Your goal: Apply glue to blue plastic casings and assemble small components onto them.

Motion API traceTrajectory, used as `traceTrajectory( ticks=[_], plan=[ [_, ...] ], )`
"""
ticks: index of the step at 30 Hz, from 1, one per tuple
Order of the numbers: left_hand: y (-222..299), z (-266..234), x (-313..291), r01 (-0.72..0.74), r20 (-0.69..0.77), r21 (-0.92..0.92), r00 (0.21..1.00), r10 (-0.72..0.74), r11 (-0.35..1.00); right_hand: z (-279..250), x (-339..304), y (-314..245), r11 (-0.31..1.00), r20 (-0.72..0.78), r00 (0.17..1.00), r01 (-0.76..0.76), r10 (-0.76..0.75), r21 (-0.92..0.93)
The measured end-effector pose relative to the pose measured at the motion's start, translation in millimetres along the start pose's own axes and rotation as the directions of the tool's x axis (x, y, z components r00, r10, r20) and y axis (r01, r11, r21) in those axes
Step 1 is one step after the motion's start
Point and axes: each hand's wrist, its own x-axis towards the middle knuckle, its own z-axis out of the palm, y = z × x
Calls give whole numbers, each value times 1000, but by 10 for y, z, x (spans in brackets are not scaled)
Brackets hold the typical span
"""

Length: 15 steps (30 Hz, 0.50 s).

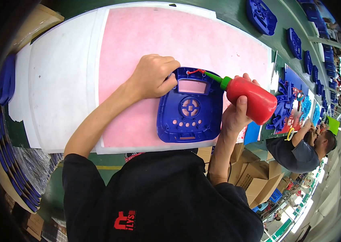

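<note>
A blue plastic housing (169, 115) lies open side up on the pink sheet (134, 36), with a rectangular window, a round grille and a row of small holes. My left hand (154, 76) is closed on its upper left corner. In my right hand (237, 113) is a red squeeze bottle (255, 99), tilted so that its green nozzle (214, 78) points at the housing's upper edge. The nozzle tip is at or very near a post there. Beside the tip, a short red strand (195, 72) runs along that edge; whether it is cord or liquid I cannot tell.
White sheets (61, 72) cover the table's left part. Blue housings (261, 16) line the green surface beyond. Blue plastic parts (283, 103) are heaped at right, near a co-worker (299, 153). Cardboard boxes (257, 177) stand below right; stacked blue pieces (11, 161) are at left.
</note>
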Motion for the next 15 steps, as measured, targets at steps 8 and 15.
traceTrajectory(
  ticks=[8, 15],
  plan=[
    [6, -3, -2, -3, -2, 10, 1000, 3, 1000, -11, -25, -9, 1000, 5, 1000, -23, 23, 4],
    [6, -15, -8, 15, 50, 8, 999, -15, 1000, -1, -28, -6, 999, 14, 999, -40, 40, -1]
  ],
)
